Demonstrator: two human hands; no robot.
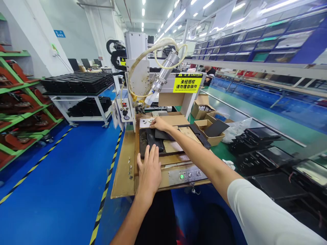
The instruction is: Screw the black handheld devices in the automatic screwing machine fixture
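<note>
My left hand (150,168) lies with fingers stretched out, their tips at the near edge of a black molded part (154,139) on the machine's work bed. My right hand (161,124) reaches across to the far side of that part. Its fingers are bent together near a white sheet (146,123) dotted with small dark bits; anything between them is too small or hidden to make out. Beneath the right wrist is a flat black piece (160,134). A dark fixture frame (175,152) with tan panels surrounds these things.
A dispensing machine's slanted metal cylinder (167,69) with hoses hangs above the bed. Along the front runs a button panel (187,175) with a green light. Open cartons (211,131) and stacked black housings (265,153) stand right. A loaded white cart (79,105) is left; a person (209,73) is behind.
</note>
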